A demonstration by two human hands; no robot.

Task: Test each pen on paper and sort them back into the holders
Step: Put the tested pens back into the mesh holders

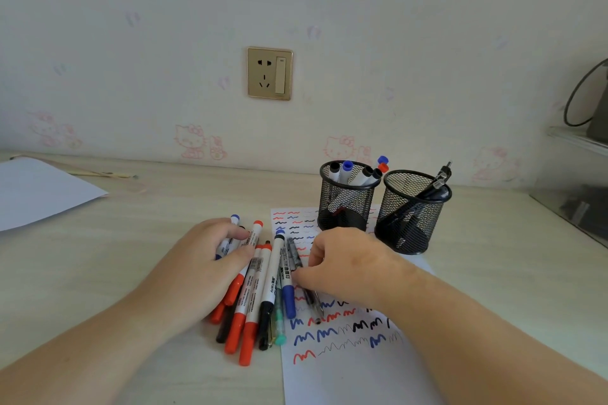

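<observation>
While markers (pixel 357 174) fill left holder (pixel 345 197)

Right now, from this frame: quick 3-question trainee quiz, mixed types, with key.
1. True or false: both mesh holders stand partly on the scribbled paper.
2. Which hand pinches the slim dark pen? A) left B) right C) neither
3. Fill in: the left hand rests on the marker pile, which lies to the ___ of the paper.

Key: 1 true; 2 B, the right hand; 3 left.
</observation>
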